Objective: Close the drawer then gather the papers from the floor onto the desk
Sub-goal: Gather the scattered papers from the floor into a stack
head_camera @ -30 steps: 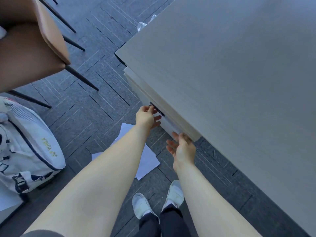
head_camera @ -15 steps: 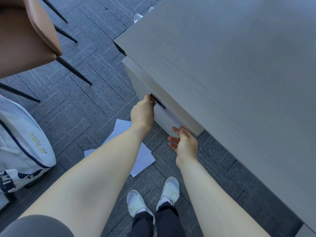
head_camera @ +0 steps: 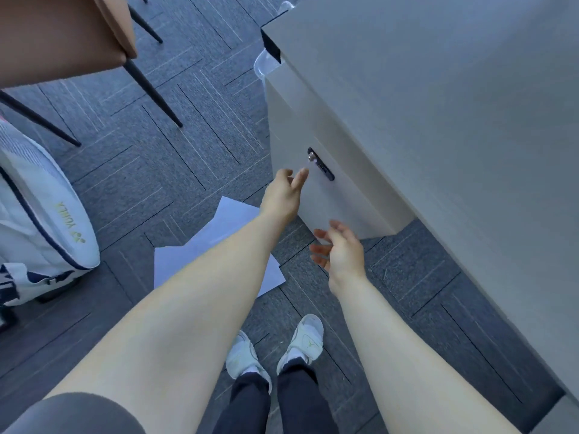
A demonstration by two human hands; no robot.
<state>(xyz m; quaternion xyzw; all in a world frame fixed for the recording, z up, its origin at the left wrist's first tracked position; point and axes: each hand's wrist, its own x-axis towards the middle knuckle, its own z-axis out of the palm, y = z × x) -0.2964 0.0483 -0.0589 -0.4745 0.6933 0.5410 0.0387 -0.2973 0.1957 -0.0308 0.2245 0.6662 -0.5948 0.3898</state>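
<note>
The light grey desk (head_camera: 438,89) fills the right side. Under its front edge sits the drawer (head_camera: 300,158), its face flush with the cabinet and a black lock (head_camera: 320,164) near its top. My left hand (head_camera: 283,195) hovers just below the lock, fingers apart, holding nothing. My right hand (head_camera: 340,250) hangs open by the drawer's lower corner, off the surface. White papers (head_camera: 219,233) lie overlapping on the dark carpet under my left forearm, partly hidden by it.
A brown chair (head_camera: 62,36) with black legs stands at the upper left. A white sports bag (head_camera: 40,220) rests on the floor at the left. A clear plastic bin (head_camera: 261,65) peeks out behind the cabinet. My white shoes (head_camera: 275,349) stand below.
The drawer stood slightly out with both hands on it; now it is pushed in flush and both hands have come off it. The camera has dropped lower.
</note>
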